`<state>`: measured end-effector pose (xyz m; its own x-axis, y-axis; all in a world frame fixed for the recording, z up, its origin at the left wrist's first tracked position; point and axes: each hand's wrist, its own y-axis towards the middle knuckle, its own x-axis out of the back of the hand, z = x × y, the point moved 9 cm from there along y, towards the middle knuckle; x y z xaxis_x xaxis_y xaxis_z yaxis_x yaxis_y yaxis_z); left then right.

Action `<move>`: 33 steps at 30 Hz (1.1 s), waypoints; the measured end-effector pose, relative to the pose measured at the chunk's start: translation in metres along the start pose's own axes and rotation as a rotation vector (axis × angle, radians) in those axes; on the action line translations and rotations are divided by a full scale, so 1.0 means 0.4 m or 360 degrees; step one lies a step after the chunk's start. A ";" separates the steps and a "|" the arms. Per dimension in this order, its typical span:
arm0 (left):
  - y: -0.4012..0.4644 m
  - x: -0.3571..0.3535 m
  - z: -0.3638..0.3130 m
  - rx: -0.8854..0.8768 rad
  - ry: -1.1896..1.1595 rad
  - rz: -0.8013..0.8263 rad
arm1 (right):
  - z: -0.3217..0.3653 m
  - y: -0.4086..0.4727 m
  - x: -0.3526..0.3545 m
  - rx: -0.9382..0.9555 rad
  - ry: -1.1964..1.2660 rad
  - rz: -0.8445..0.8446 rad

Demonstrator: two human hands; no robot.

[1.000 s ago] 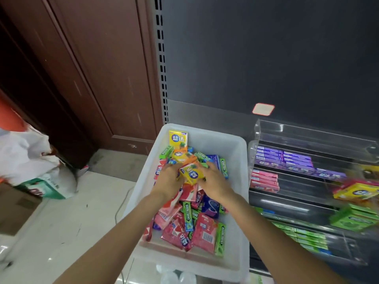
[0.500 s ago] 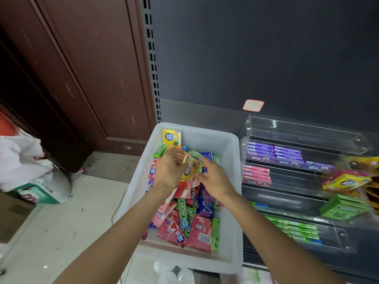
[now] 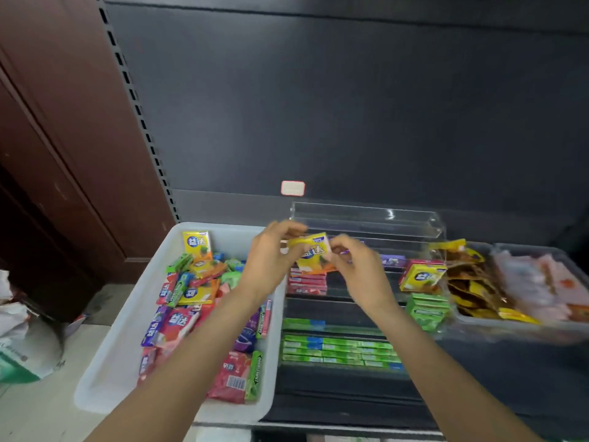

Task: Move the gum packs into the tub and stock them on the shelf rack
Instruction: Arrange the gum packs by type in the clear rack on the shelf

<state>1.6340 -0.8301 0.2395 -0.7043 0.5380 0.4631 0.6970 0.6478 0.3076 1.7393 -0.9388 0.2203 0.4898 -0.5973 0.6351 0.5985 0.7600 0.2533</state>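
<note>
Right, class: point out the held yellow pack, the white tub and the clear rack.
yellow pack [image 3: 314,252], head view, on its printed front.
white tub [image 3: 127,330], head view, on its left wall.
clear rack [image 3: 366,215], head view, on its top tier.

"益达" on the yellow gum pack [image 3: 314,252] held up, "益达" on a yellow pack [image 3: 196,242] in the tub, "DOUBLEMINT" on a green pack [image 3: 254,374]

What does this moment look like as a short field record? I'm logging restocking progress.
held item: yellow gum pack, gripped by left hand and right hand
position: above the clear rack, right of the white tub
tub: many mixed packs left
rack rows: pink packs, green packs
beside rack: grey bin of snacks
</note>
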 end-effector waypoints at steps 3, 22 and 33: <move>0.013 -0.131 -0.058 -0.0050 0.0109 0.0131 | -0.085 -0.036 0.125 -0.0031 -0.0109 -0.0110; 0.030 -0.583 -0.129 -0.0072 0.0446 0.0341 | -0.421 -0.071 0.345 -0.0190 -0.0495 0.0241; 0.028 -0.588 -0.078 0.0359 0.0194 0.0205 | -0.430 -0.049 0.345 -0.0182 -0.0478 0.0110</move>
<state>1.8116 -0.9664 0.1598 -0.5808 0.5638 0.5872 0.7226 0.6892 0.0530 1.9040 -1.0802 0.1776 0.3332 -0.4303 0.8389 0.6461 0.7523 0.1292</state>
